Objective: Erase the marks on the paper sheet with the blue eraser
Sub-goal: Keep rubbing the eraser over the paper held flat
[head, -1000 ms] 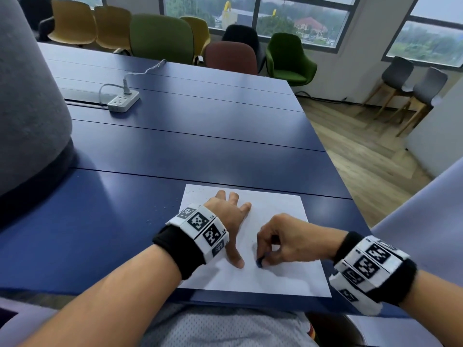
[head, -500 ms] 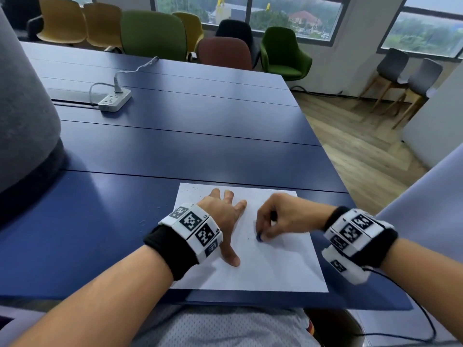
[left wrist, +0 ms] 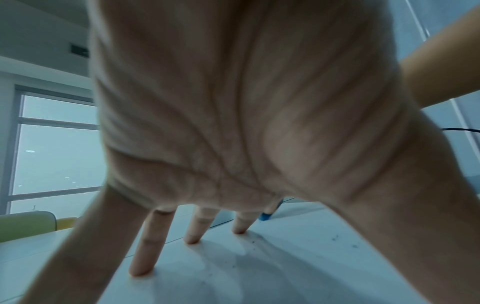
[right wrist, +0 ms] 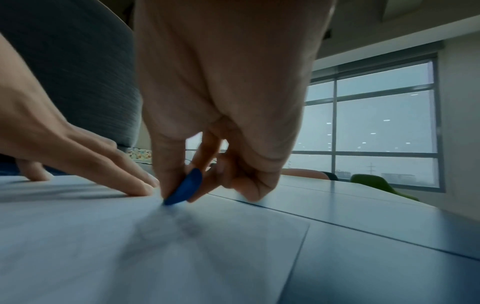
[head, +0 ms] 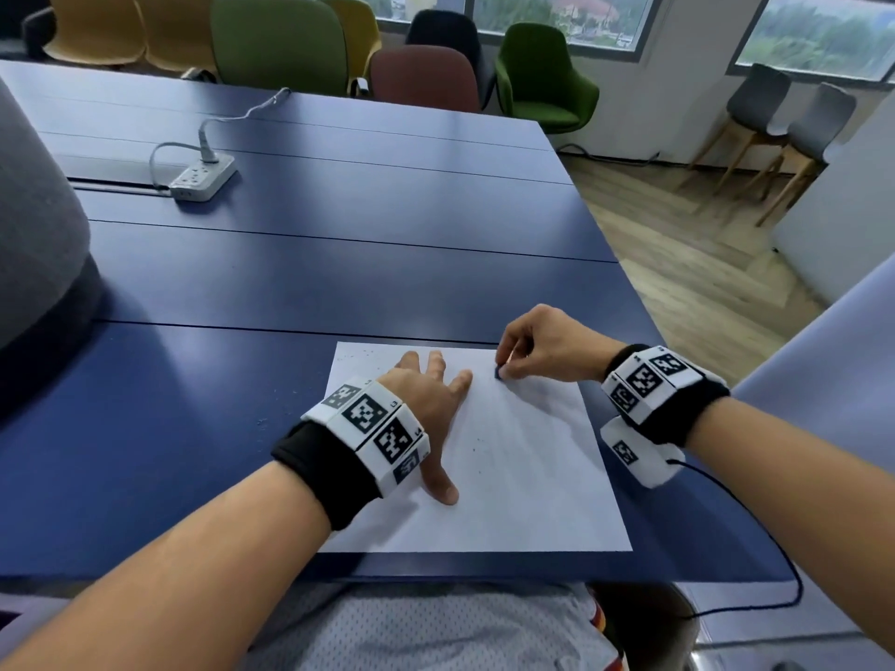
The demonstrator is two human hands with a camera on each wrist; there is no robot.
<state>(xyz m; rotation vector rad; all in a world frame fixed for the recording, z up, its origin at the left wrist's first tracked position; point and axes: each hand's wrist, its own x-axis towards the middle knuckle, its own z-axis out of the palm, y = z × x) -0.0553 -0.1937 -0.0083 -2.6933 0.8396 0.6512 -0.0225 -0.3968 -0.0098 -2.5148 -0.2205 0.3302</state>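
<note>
A white paper sheet lies at the near edge of the blue table. My left hand lies flat on its left half with fingers spread, pressing the sheet down. My right hand pinches the small blue eraser between thumb and fingers and holds its tip on the paper near the far right corner. In the right wrist view the eraser touches the sheet just beside my left fingertips. Dark crumbs dot the paper. I cannot make out any marks.
A white power strip with its cable lies far left on the table. A grey padded object stands at the left edge. Coloured chairs line the far side. A black cable hangs from my right wrist.
My right hand has carried the eraser away from me across the sheet, from near its middle to the far right corner. My left hand has stayed pressed on the paper.
</note>
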